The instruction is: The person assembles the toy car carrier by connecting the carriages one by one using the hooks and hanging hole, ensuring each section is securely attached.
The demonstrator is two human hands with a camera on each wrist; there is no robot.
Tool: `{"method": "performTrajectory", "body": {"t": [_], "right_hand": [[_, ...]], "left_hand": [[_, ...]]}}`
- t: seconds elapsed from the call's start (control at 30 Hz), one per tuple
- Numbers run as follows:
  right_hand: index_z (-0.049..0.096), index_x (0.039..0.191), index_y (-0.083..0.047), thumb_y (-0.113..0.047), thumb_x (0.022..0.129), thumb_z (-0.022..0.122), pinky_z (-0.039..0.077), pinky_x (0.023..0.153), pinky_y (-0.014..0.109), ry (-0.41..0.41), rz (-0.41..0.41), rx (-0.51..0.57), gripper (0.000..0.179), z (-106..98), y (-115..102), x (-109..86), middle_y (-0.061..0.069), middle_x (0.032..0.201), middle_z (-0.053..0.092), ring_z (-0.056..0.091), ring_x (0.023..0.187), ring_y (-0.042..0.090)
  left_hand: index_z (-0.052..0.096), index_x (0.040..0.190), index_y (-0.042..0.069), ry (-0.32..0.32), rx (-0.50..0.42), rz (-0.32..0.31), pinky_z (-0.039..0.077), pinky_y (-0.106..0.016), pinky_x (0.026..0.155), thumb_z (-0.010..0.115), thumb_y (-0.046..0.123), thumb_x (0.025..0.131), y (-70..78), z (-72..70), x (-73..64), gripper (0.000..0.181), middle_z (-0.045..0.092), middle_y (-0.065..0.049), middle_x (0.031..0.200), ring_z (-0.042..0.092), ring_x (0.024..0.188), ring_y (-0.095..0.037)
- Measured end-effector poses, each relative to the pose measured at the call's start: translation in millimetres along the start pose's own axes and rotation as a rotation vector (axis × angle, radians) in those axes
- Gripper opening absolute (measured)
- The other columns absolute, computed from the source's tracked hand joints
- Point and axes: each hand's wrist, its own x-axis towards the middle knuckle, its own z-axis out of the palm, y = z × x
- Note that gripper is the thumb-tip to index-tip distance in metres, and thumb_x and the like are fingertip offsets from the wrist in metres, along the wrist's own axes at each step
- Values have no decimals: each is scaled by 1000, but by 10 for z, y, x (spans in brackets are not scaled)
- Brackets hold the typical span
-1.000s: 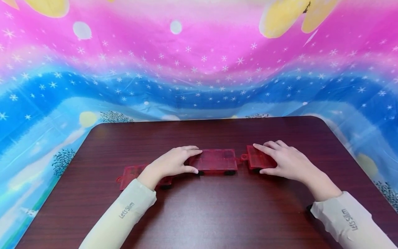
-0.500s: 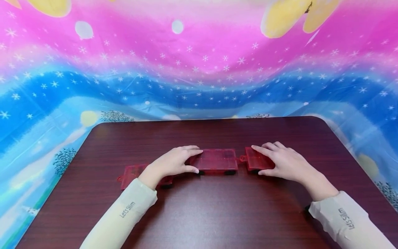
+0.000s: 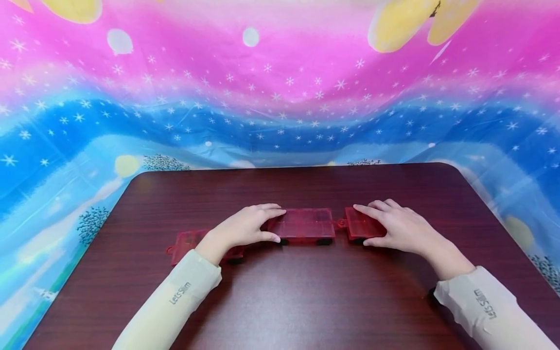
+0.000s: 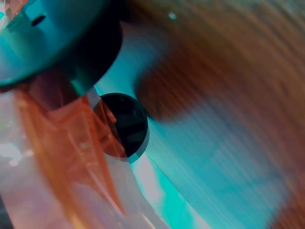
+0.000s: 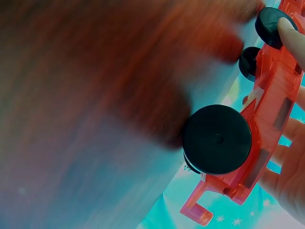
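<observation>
Three see-through red toy wagons with black wheels stand in a row in the head view. My left hand (image 3: 245, 226) grips the left end of the middle wagon (image 3: 306, 226), thumb on the near side and fingers on the far side. Around the right wagon (image 3: 360, 224) curls my right hand (image 3: 402, 226), which covers its right end. A red coupling ring (image 3: 341, 223) lies between these two wagons; whether it is hooked on cannot be told. The left wagon (image 3: 185, 243) is partly hidden under my left wrist. In the right wrist view a wheel (image 5: 217, 139) and end hook (image 5: 198, 214) show.
The wagons stand on a dark red-brown wooden table (image 3: 288, 301) with rounded far corners. Behind it hangs a pink and blue cloth (image 3: 280, 107) with snowflakes, which also lines both sides.
My right hand has slid the right wagon slightly left, closer to the middle wagon, and then stays nearly still. My left hand keeps its grip on the middle wagon.
</observation>
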Motion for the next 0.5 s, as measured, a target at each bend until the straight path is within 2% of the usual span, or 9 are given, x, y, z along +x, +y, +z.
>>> {"method": "performTrajectory", "body": {"t": [0.5], "right_hand": [[46,150,-26,-53,76,81,54,82,59,-16,5,14,86,-9,19,-17,16,134,58,53,119,37]], "left_hand": [[46,150,16,-1,11,-6,39,-42,116,73,47,88,17,4,19,75,44,-9,155,43,143,-26]]}}
